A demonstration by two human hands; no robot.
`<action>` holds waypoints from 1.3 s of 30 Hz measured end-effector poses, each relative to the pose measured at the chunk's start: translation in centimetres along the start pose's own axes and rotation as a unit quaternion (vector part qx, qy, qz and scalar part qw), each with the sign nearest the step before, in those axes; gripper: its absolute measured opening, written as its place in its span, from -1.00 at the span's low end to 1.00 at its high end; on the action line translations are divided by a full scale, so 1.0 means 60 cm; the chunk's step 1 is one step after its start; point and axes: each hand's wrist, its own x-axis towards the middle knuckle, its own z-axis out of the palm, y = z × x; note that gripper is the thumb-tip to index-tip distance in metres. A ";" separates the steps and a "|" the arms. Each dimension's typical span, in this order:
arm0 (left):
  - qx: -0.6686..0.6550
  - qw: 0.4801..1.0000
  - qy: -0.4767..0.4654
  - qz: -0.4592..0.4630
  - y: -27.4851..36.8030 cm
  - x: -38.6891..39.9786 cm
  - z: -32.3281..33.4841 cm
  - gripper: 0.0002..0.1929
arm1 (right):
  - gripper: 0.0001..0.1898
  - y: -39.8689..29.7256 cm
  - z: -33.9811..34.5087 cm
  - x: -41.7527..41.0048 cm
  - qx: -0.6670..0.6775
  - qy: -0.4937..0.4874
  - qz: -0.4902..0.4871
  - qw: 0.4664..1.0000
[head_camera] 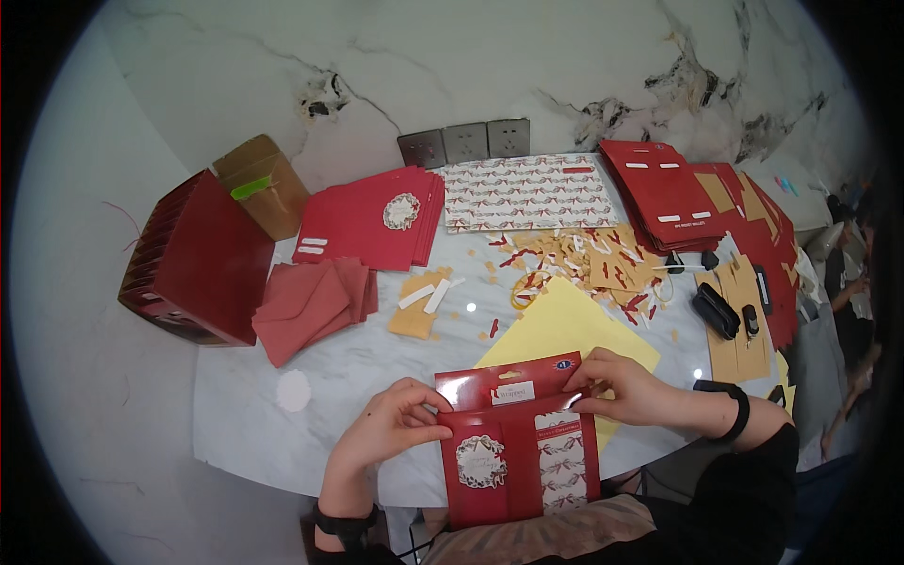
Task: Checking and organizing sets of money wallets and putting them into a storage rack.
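Note:
Between my hands is a red printed card package with a hang hole in its top flap. Its front shows a wreath motif and a patterned strip. My left hand pinches the left edge just below the flap. At the upper right corner, my right hand grips the flap and the edge between thumb and fingers. The package's lower end rests against my clothing, past the table's front edge. Partly beneath it lies a yellow paper sheet.
Along the back lie red wreath cards, patterned sheets and stacked red packages. Red envelopes sit beside a maroon box and a cardboard box. Paper scraps spread mid-table. A black case lies right.

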 end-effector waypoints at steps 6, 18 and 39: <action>-0.249 0.968 0.001 -0.025 0.013 0.001 -0.020 -0.52 | -0.76 -0.037 -0.004 -0.030 0.142 0.152 -0.022 0.978; -0.156 0.841 0.220 0.469 0.064 -0.024 -0.006 -0.58 | -0.84 -0.132 -0.050 -0.068 -0.082 0.288 -0.312 0.902; -0.254 0.835 0.244 0.423 0.035 -0.063 0.050 -0.52 | -0.72 -0.148 -0.009 -0.045 -0.075 0.238 -0.342 0.906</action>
